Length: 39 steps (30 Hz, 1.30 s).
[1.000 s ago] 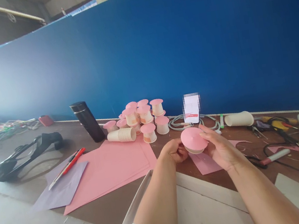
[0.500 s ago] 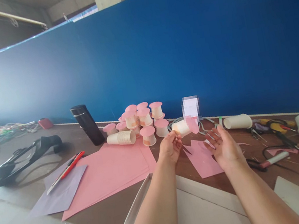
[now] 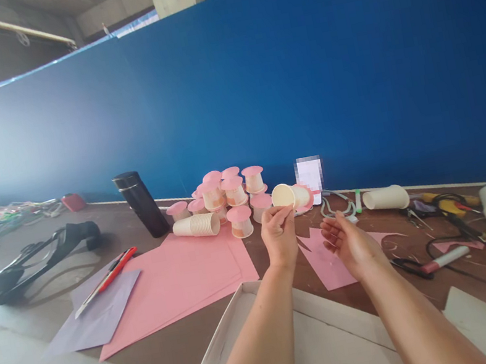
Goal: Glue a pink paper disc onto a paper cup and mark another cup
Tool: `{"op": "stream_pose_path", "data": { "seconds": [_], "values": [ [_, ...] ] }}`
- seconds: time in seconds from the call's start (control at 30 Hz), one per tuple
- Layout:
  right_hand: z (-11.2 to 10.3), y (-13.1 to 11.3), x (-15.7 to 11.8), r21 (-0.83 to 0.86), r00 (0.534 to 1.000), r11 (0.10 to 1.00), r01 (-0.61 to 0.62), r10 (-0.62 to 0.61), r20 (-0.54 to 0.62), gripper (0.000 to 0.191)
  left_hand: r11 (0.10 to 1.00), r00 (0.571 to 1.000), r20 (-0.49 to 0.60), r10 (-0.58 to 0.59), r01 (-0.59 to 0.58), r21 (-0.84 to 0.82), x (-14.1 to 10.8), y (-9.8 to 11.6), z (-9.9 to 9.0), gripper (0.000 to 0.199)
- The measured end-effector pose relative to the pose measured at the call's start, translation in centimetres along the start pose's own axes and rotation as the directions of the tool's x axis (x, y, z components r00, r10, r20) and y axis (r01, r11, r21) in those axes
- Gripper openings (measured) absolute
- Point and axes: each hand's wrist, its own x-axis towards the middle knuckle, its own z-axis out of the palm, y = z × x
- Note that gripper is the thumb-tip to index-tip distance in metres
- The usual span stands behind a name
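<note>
While the left hand (image 3: 280, 237) pinches the rim of a paper cup (image 3: 293, 196) between thumb and fingers, the right hand (image 3: 352, 244) is empty, its fingers loosely curled, near the cup but apart from it. The cup is tipped on its side, its mouth turned toward the viewer and a pink disc (image 3: 308, 197) at its far end, just in front of a pixelated phone screen (image 3: 309, 175). Below the right hand lies a cut piece of pink paper (image 3: 327, 270). Left of the hands, cups topped with pink discs (image 3: 234, 191) stand piled beside a nested stack of cups (image 3: 195, 227) lying on its side. Farther left are large pink sheets (image 3: 187, 267), a purple sheet (image 3: 108, 322) under a red cutter (image 3: 108, 280), and a black bottle (image 3: 141, 206).
</note>
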Motion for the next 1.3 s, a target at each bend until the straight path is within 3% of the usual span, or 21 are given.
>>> {"op": "stream_pose_path", "data": {
  "seconds": [0.1,0.17,0.27,0.37,0.43,0.5,0.6,0.67,0.77,0.87,0.93,1.13,1.3],
  "values": [
    [0.2,0.2,-0.2,-0.019,0.998,0.999,-0.039,0.039,0.052,0.034,1.000,1.000,0.011,-0.012,0.012,-0.004,0.0,-0.5,0.2,0.010],
    [0.4,0.4,-0.4,-0.034,0.995,0.998,-0.054,0.057,0.088,0.034,0.991,0.994,0.001,-0.110,0.109,-0.083,0.2,-0.9,0.3,0.009],
    [0.6,0.7,-0.9,-0.089,0.990,0.995,-0.051,0.062,0.124,0.032,0.930,0.949,-0.025,-0.315,0.304,-0.206,0.5,-1.3,0.3,0.013],
    [0.5,1.0,-1.0,-0.144,0.991,0.988,-0.055,0.071,0.112,0.027,0.901,0.898,-0.110,-0.426,0.412,-0.134,0.8,-1.1,-0.1,0.016],
    [0.3,1.1,-0.7,-0.164,0.994,0.984,-0.062,0.075,0.077,0.028,0.903,0.888,-0.163,-0.429,0.427,-0.049,0.9,-0.9,-0.5,0.014],
    [0.0,1.2,-0.3,-0.178,0.997,0.982,-0.065,0.071,0.025,0.031,0.923,0.908,-0.184,-0.377,0.386,0.012,1.2,-0.8,-0.8,0.009],
    [-0.2,1.2,0.1,-0.190,0.997,0.979,-0.073,0.064,-0.053,0.033,0.944,0.934,-0.176,-0.311,0.325,0.054,1.5,-0.7,-1.0,0.005],
    [-0.1,1.1,0.1,-0.195,0.995,0.978,-0.076,0.061,-0.082,0.034,0.936,0.926,-0.166,-0.339,0.350,0.045,1.6,-0.8,-1.0,0.006],
    [0.1,1.0,0.0,-0.203,0.994,0.977,-0.071,0.053,-0.094,0.034,0.887,0.877,-0.134,-0.462,0.454,-0.087,1.6,-0.8,-0.9,0.008],
    [0.2,1.1,-0.1,-0.223,0.996,0.973,-0.061,0.044,-0.082,0.035,0.720,0.766,-0.014,-0.642,0.596,-0.356,1.4,-0.8,-0.6,0.006],
    [0.2,1.4,0.0,-0.243,0.998,0.969,-0.048,0.034,-0.061,0.037,0.609,0.703,0.068,-0.708,0.656,-0.447,1.2,-0.8,-0.3,0.007],
    [-0.2,2.1,0.4,-0.295,0.995,0.951,0.096,-0.089,0.035,0.053,0.495,0.625,0.186,-0.758,0.737,-0.459,0.3,-0.7,0.4,0.009],
    [-0.4,2.0,0.6,-0.351,0.975,0.910,0.220,-0.200,0.092,0.068,0.451,0.582,0.244,-0.776,0.782,-0.430,-0.1,-0.5,0.5,0.007]
  ]
}}
